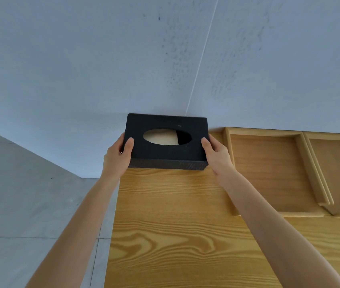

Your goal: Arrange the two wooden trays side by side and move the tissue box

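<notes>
A black tissue box (166, 153) with an oval opening on top sits at the far left corner of the wooden table (165, 225), against the wall. My left hand (117, 156) grips its left end and my right hand (217, 153) grips its right end. To the right of the box, two shallow wooden trays lie side by side, their long rims touching: the nearer tray (269, 173) and a second tray (339, 169) cut off by the right edge of the view.
A pale grey wall (165, 59) rises directly behind the table. The table's left edge drops to a grey tiled floor (30, 204). Bare tabletop stretches in front of the box and trays.
</notes>
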`<state>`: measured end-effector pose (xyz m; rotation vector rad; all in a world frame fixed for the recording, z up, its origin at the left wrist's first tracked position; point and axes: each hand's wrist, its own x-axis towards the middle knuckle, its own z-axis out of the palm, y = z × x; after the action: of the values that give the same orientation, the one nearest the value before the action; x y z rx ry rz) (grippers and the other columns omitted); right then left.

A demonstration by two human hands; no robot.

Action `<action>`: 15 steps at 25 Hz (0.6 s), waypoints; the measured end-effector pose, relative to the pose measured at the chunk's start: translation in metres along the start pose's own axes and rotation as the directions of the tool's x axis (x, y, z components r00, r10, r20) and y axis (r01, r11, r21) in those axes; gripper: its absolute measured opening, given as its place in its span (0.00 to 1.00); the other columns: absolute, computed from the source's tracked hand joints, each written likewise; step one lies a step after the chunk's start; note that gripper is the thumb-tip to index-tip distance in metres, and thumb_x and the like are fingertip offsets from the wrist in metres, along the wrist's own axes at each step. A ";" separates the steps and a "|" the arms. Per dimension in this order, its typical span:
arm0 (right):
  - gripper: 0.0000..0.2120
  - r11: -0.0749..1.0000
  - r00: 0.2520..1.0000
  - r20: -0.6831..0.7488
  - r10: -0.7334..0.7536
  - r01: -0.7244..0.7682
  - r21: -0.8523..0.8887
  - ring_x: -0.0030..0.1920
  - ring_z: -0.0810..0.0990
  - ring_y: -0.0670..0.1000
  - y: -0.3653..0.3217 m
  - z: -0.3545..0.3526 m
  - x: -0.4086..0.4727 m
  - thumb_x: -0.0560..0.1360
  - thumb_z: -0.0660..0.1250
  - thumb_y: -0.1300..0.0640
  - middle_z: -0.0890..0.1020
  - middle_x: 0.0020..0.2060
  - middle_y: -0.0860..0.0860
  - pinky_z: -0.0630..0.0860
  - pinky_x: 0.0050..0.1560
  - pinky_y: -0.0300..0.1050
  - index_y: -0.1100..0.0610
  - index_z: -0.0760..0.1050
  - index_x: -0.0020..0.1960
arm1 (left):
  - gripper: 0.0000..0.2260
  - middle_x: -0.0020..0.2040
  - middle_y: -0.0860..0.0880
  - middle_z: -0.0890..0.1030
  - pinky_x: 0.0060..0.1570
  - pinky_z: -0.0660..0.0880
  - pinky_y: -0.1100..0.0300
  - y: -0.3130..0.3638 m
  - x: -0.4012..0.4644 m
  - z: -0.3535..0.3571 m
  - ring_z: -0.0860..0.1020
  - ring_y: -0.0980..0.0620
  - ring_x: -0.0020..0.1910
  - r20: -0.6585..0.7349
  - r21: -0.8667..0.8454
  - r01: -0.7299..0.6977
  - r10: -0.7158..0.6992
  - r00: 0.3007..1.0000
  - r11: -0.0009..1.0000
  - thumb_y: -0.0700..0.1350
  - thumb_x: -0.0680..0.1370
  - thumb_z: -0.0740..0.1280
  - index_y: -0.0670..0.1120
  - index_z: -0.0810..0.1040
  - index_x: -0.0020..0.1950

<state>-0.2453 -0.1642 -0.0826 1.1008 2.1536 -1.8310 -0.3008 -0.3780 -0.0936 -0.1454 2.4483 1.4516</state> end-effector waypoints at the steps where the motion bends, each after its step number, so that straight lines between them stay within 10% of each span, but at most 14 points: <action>1: 0.21 1.000 1.000 0.002 0.004 -0.004 0.002 0.68 0.69 0.55 0.000 0.000 0.000 0.79 0.56 0.51 0.72 0.67 0.53 0.66 0.70 0.56 0.52 0.61 0.71 | 0.16 0.55 0.50 0.77 0.61 0.72 0.51 -0.001 0.000 -0.001 0.75 0.47 0.59 0.013 0.001 -0.002 0.002 1.000 1.000 0.50 0.81 0.52 0.49 0.69 0.67; 15: 0.23 0.998 0.997 0.052 0.051 -0.049 -0.040 0.67 0.69 0.55 -0.005 -0.013 -0.006 0.78 0.59 0.49 0.72 0.67 0.52 0.66 0.69 0.53 0.51 0.62 0.71 | 0.20 0.69 0.42 0.71 0.66 0.67 0.47 0.019 -0.004 -0.002 0.69 0.42 0.68 -0.011 0.194 0.075 -0.074 0.997 0.978 0.50 0.81 0.53 0.44 0.63 0.71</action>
<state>-0.2393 -0.1552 -0.0722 1.0762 2.1036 -1.7693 -0.3015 -0.3712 -0.0752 -0.1957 2.5420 1.1744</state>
